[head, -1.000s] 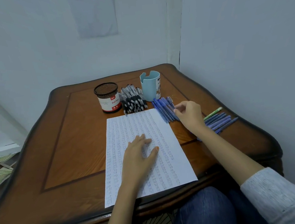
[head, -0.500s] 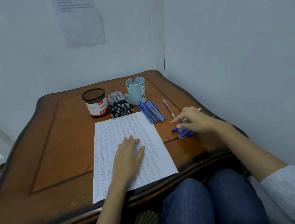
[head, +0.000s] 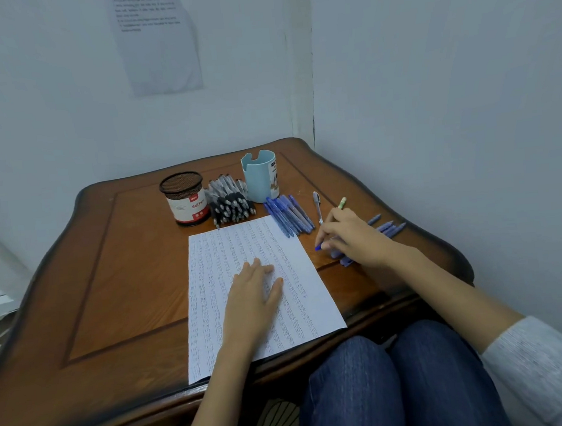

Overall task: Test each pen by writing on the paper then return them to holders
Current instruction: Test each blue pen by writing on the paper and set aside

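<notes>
Pinching a blue-tipped pen (head: 318,247), right hand (head: 355,237) curls over the bench (head: 126,275) just right of the paper (head: 228,250) (green end above the knuckles; same pen or not, cannot tell). Left hand (head: 255,292) lies flat on the paper, fingers straight. Sheet densely covered in written rows. Mesh holder (head: 184,200), blue holder (head: 259,177) stand behind.

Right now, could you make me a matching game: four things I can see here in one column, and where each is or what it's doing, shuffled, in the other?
Column one
1. mesh holder
2. black pens
3. left hand
4. right hand

Column two
A. lies flat on the paper
B. grips a green-topped pen
C. stands left of the black pens, red-and-white label
D. heaped between the mesh holder and the blue holder

Pairs: 1-C, 2-D, 3-A, 4-B
</notes>
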Demonstrator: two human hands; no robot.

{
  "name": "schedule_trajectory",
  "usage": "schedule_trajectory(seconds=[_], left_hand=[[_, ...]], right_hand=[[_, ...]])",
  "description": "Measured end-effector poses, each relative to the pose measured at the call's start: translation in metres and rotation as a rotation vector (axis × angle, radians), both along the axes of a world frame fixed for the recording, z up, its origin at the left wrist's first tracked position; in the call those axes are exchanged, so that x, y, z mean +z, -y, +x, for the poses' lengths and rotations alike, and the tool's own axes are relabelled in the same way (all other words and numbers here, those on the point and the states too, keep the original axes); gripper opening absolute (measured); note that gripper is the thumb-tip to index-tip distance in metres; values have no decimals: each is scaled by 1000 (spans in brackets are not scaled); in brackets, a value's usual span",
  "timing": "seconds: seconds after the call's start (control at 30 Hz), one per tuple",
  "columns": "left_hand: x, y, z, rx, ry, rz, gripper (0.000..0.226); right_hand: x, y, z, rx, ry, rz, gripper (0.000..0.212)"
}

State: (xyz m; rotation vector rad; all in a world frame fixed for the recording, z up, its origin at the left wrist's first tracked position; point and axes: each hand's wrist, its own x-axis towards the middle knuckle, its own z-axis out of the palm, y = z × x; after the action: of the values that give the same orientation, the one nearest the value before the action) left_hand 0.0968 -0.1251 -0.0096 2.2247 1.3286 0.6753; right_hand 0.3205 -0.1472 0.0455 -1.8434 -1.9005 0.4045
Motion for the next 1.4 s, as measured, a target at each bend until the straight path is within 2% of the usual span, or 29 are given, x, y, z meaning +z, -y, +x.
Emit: schedule_trajectory(seconds=[0.1, 0.2, 0.3, 0.37, 0.47, 0.53, 0.73, 0.9, 1.03, 1.07, 1.2, 1.27, 1.33, 1.4], left_hand=[[0, 0, 0, -2, 7, 1, 44], [-1, 0, -1, 4, 17, -5, 44], [-1, 0, 0, 6, 18, -7, 45], [-1, 0, 0, 4, 17, -6, 44], [-2, 0, -1, 2, 23, 1, 44], [-2, 0, -1, 1, 20, 0, 44], [-2, -1, -1, -1, 0, 6, 45], [-2, -1, -1, 3, 8, 8, 43], [-1, -1, 0, 15, 9, 17, 42], [-1, 0, 1, 20, 9, 19, 42], [2, 0, 2, 30, -9, 37, 40], [4, 2, 4, 32, -26, 40, 41], [7, 1, 5, 28, -60, 31, 44], [8, 0, 7, 18, -96, 8, 50]], right_hand=[[1, -5, -7, -41, -56, 143, 12], [12, -10, -17, -34, -94, 421, 16], [32, -10, -31, 5, -387, 582, 14], [46, -7, -40, -34, -682, 522, 16], [52, -5, -44, -133, -1041, 347, 44], [49, -2, -44, -168, -1220, 267, 55], [38, -1, -38, -159, -1723, 17, 47], [24, 5, -36, -118, -1844, -42, 46], [12, 8, -36, -183, -1604, -59, 30], [9, 8, -37, -201, -1598, -105, 32], [-10, 8, -35, -228, -1631, -302, 69], [-14, 10, -36, -246, -1628, -323, 75], [-16, 13, -41, -272, -1566, -247, 53], [-22, 15, -44, -301, -1390, -108, 28]])
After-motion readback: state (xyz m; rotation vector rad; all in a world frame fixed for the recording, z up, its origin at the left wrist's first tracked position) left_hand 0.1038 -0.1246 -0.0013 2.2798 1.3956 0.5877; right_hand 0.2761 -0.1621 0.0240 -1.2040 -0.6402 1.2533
